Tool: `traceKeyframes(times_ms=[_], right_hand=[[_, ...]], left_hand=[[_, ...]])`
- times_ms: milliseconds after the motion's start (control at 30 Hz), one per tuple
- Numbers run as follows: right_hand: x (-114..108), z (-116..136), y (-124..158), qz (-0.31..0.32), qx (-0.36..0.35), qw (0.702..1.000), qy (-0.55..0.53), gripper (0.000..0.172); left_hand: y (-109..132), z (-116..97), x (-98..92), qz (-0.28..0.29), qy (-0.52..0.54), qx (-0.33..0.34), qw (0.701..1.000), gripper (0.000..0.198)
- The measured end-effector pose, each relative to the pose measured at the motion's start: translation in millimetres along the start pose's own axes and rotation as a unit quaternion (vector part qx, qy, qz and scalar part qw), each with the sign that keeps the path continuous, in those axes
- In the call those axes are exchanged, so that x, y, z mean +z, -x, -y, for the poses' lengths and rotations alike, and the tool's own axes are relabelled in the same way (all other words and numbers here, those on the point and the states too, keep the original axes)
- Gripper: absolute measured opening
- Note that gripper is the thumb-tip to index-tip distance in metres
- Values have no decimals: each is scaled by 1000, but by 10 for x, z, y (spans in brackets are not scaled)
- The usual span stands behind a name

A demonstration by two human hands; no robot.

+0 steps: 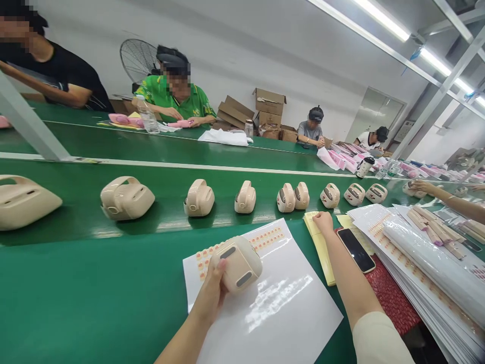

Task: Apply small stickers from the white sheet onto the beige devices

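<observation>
My left hand (214, 288) is wrapped round a cream plastic device (238, 265) with grey panels, holding it just above a glossy white sticker sheet (280, 303) on the green bench. A row of small orange stickers (265, 237) runs along that sheet's far edge. My right hand (323, 222) reaches forward and rests with curled fingers on a yellow sheet (320, 247) at the belt's edge; whether it pinches anything is hidden. A black phone (356, 249) lies just right of that forearm.
Several cream devices (199, 198) stand in a line on the green conveyor belt (76, 212). A thick stack of sticker sheets (428, 268) lies at the right. Other workers sit across the belt (174, 98), with cardboard boxes (269, 106) and a fan (138, 58) behind them.
</observation>
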State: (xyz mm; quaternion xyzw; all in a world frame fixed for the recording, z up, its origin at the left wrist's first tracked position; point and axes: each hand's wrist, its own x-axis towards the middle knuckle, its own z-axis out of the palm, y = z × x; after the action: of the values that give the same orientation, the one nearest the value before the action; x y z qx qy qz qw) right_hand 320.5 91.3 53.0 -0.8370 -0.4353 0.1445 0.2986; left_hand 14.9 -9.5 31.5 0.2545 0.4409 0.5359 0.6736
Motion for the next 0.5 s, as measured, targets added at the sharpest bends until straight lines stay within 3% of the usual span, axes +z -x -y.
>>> traceKeyframes(times_ms=[200,500], right_hand=[[-70,33,26,-3,-21,999,-45,18],[2,9,-65,-29,-18,998,45,13]], left_hand=[[32,-2,59,15,-43,13,999,70],[39,10,57,30,-73,19,997,70]])
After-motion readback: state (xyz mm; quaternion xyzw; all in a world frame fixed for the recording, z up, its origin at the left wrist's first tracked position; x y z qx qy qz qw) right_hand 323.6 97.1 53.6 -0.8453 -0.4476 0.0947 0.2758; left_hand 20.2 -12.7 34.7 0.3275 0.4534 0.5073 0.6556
